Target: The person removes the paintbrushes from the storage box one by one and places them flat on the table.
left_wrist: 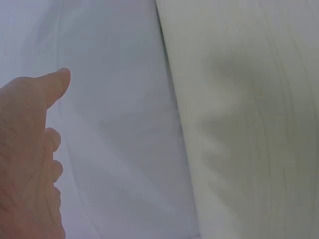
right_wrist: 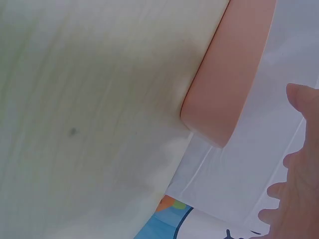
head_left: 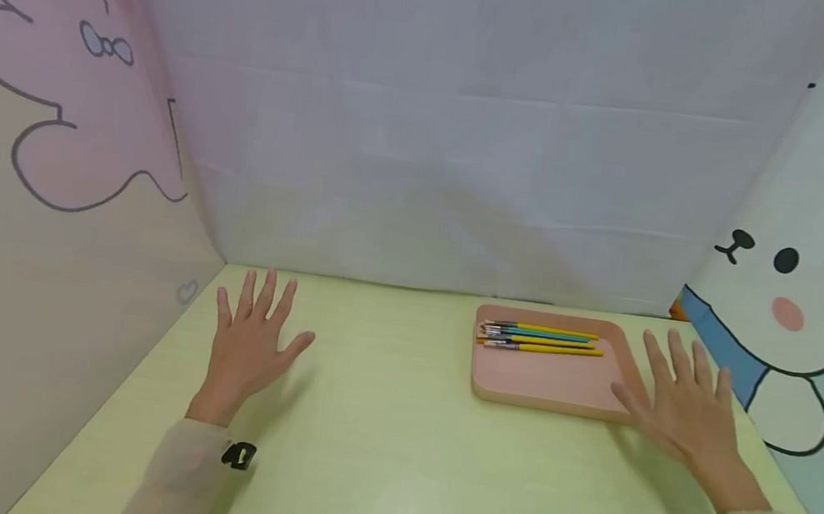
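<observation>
My left hand hovers over the left part of the table, fingers spread and straight, holding nothing. In the left wrist view the left hand shows its thumb stretched out. On the right, my right hand is spread the same way beside the right end of a pink tray; its thumb overlaps the tray's edge in the head view. Several paintbrushes with yellow and teal handles lie side by side in the tray, bristles to the left. In the right wrist view the tray's outer wall stands apart from the right hand.
A pale yellow-green table lies under both hands. A white cloth wall rises along its back edge. Side panels with a pink bear drawing and a white rabbit drawing bound it left and right.
</observation>
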Demonstrator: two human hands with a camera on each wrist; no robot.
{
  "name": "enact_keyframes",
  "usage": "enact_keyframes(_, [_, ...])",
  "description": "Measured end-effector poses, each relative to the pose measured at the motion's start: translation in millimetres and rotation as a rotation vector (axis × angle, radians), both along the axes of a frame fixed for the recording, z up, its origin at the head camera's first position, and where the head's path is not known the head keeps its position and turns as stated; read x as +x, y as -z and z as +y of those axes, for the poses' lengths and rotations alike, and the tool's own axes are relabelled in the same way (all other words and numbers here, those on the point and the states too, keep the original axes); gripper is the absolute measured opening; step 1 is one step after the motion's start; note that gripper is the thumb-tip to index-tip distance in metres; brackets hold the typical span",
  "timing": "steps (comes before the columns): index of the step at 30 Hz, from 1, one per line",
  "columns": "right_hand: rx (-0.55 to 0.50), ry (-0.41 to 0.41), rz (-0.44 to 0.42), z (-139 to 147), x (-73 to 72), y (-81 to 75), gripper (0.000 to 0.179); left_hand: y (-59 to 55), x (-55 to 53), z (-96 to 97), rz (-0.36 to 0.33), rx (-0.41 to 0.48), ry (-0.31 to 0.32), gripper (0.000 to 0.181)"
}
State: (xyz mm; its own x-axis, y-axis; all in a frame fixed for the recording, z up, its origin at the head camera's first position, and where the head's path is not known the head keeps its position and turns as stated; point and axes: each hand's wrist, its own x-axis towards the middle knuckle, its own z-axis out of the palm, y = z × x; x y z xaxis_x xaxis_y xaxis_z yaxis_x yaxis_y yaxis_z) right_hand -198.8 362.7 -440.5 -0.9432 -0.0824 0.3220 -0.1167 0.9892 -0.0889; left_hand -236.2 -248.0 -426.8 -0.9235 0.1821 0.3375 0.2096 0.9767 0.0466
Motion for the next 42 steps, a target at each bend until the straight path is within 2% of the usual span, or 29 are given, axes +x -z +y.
enact_keyframes(4, [0.005, -0.002, -0.003, 2, -2.4, -3.4, 0.094, -2.2, -4.3, 15.4, -0.015, 0.000, 0.005, 0.090])
enact_keyframes(12, [0.017, -0.013, -0.011, -2, -5.6, -7.8, 0.096, 2.1, -9.2, 45.1, -0.054, -0.006, 0.018, 0.089])
enact_keyframes(23, [-0.009, -0.041, -0.014, 5, -11.8, -11.4, 0.096, -3.2, -14.0, 93.3, -0.091, 0.015, 0.052, 0.087])
enact_keyframes(31, [-0.049, -0.050, -0.050, 15, -21.3, -8.2, 0.097, -4.8, -15.1, 131.3, -0.133, 0.099, 0.102, 0.086])
enact_keyframes(38, [-0.106, -0.084, -0.078, 22, -29.4, -9.6, 0.096, -1.5, -13.2, 162.2, -0.229, 0.179, 0.155, 0.087])
enact_keyframes(42, [-0.137, -0.080, -0.134, 25, -32.9, -11.0, 0.097, -2.9, -11.0, 179.6, -0.284, 0.250, 0.196, 0.087])
